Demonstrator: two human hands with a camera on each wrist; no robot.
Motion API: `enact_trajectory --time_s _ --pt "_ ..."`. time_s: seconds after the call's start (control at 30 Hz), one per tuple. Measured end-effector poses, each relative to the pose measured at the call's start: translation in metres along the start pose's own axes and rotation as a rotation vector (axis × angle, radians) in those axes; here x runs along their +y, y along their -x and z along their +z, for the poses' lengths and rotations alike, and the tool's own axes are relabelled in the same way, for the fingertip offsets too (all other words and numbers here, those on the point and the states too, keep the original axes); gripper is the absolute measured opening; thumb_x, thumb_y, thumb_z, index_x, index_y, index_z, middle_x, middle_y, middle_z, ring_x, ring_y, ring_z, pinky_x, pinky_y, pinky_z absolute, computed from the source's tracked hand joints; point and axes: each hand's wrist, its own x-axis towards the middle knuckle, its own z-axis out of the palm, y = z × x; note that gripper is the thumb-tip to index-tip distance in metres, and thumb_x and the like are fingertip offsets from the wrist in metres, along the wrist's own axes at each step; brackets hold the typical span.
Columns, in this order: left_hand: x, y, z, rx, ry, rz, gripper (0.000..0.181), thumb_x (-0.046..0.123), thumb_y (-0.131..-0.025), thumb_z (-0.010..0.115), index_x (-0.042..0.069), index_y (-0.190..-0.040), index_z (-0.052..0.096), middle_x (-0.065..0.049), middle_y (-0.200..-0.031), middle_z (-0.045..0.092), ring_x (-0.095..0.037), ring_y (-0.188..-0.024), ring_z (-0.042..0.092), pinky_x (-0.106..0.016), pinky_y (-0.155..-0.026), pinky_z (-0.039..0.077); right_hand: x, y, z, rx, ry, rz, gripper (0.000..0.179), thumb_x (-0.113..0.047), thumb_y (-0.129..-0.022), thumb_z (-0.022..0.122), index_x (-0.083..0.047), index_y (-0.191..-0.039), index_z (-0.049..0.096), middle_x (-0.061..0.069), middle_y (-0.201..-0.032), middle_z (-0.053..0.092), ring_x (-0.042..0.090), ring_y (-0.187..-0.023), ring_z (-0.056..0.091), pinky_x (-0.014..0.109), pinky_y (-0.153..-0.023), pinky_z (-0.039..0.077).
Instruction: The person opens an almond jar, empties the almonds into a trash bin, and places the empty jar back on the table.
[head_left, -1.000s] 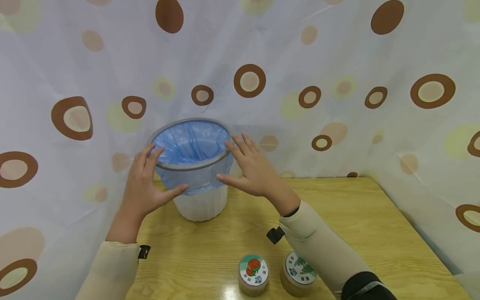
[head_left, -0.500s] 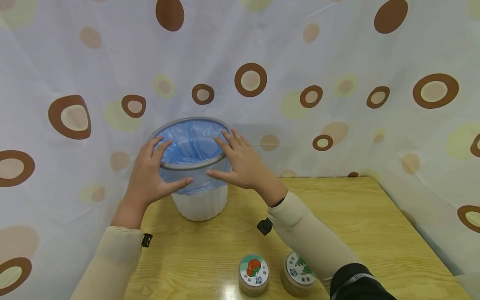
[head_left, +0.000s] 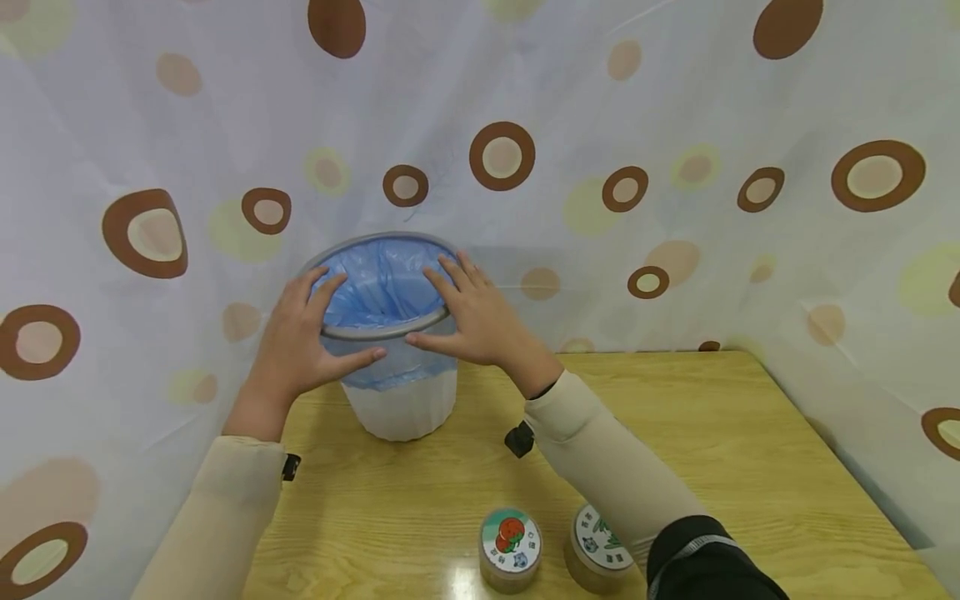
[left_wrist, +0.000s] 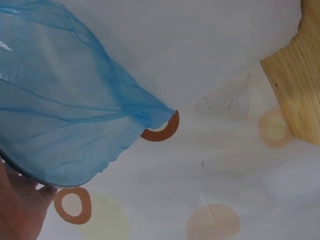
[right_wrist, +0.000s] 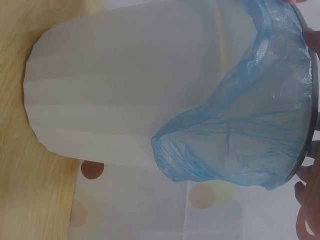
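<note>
A white bin [head_left: 402, 410] stands upright on the table, with a blue plastic bag [head_left: 375, 287] lining it and folded down over the outside. Around its mouth runs a grey ring [head_left: 386, 332]. My left hand [head_left: 298, 337] is at the left side of the ring, fingers over it and thumb in front of the bin. On the right side, my right hand [head_left: 483, 325] lies over the ring with fingers spread. The right wrist view shows fingers against the dark ring [right_wrist: 312, 100] and the bag [right_wrist: 235, 135] hanging unevenly. How hard the hands press cannot be seen.
Two round tubs stand near the front of the wooden table [head_left: 675, 433]: one with a tomato lid [head_left: 511, 540], the other with a green vegetable lid [head_left: 600, 542], partly behind the right sleeve [head_left: 600, 450]. Spotted cloth [head_left: 570, 83] hangs close behind the bin.
Both hands have moved inward at the bin's mouth, the right one leftward and slightly up, the left one slightly right and up. Bin and tubs stay in place.
</note>
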Motion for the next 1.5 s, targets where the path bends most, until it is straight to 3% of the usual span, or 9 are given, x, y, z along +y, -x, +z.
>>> enact_trajectory --time_s 0.2,0.37,0.53,0.87,1.27,1.5 --pt "-0.004 -0.006 0.002 -0.021 -0.014 0.013 0.111 0.061 -0.069 0.091 0.012 -0.159 0.050 -0.022 -0.166 0.041 -0.050 -0.151 0.040 -0.073 -0.120 0.033 0.003 -0.006 0.000 0.001 0.016 -0.002 0.107 -0.078 -0.090 0.062 -0.014 -0.169 0.029 0.018 -0.176 0.023 0.044 -0.165 0.011 0.060 -0.133 0.018" --pt "-0.006 -0.007 0.003 -0.016 -0.040 0.049 0.110 0.062 -0.069 0.091 0.008 -0.156 0.053 -0.025 -0.161 0.047 -0.049 -0.150 0.043 -0.072 -0.124 0.027 0.003 -0.010 0.002 -0.004 0.037 -0.021 0.110 -0.080 -0.088 0.063 -0.014 -0.169 0.029 0.018 -0.176 0.024 0.043 -0.165 0.013 0.061 -0.132 0.020" --pt "-0.007 -0.007 0.004 -0.022 -0.081 0.075 0.106 0.064 -0.069 0.090 0.003 -0.151 0.059 -0.024 -0.157 0.054 -0.050 -0.148 0.046 -0.066 -0.126 0.030 0.004 -0.014 0.004 -0.007 0.033 -0.032 0.111 -0.079 -0.086 0.068 -0.014 -0.169 0.032 0.016 -0.175 0.027 0.039 -0.165 0.016 0.059 -0.133 0.018" --pt "-0.007 -0.009 0.008 -0.045 -0.143 0.060 0.101 0.071 -0.069 0.086 0.004 -0.143 0.067 -0.021 -0.148 0.064 -0.050 -0.148 0.047 -0.064 -0.125 0.032 0.005 -0.013 0.012 0.047 0.060 -0.073 0.104 -0.078 -0.084 0.071 -0.018 -0.164 0.044 0.015 -0.170 0.040 0.039 -0.162 0.029 0.060 -0.131 0.025" --pt "-0.007 -0.003 0.006 -0.020 -0.129 0.054 0.100 0.067 -0.068 0.087 0.006 -0.145 0.066 -0.019 -0.149 0.064 -0.051 -0.148 0.046 -0.070 -0.123 0.032 0.002 -0.015 0.019 0.104 0.048 -0.090 0.112 -0.078 -0.082 0.073 -0.018 -0.168 0.035 0.016 -0.169 0.040 0.038 -0.161 0.031 0.056 -0.131 0.027" --pt "-0.005 -0.003 0.009 -0.026 -0.125 0.030 0.098 0.068 -0.069 0.086 0.009 -0.145 0.066 -0.017 -0.151 0.062 -0.050 -0.152 0.042 -0.072 -0.122 0.032 0.002 -0.014 0.016 0.096 0.049 -0.080 0.112 -0.076 -0.081 0.075 -0.018 -0.168 0.033 0.016 -0.169 0.041 0.038 -0.159 0.035 0.057 -0.130 0.029"
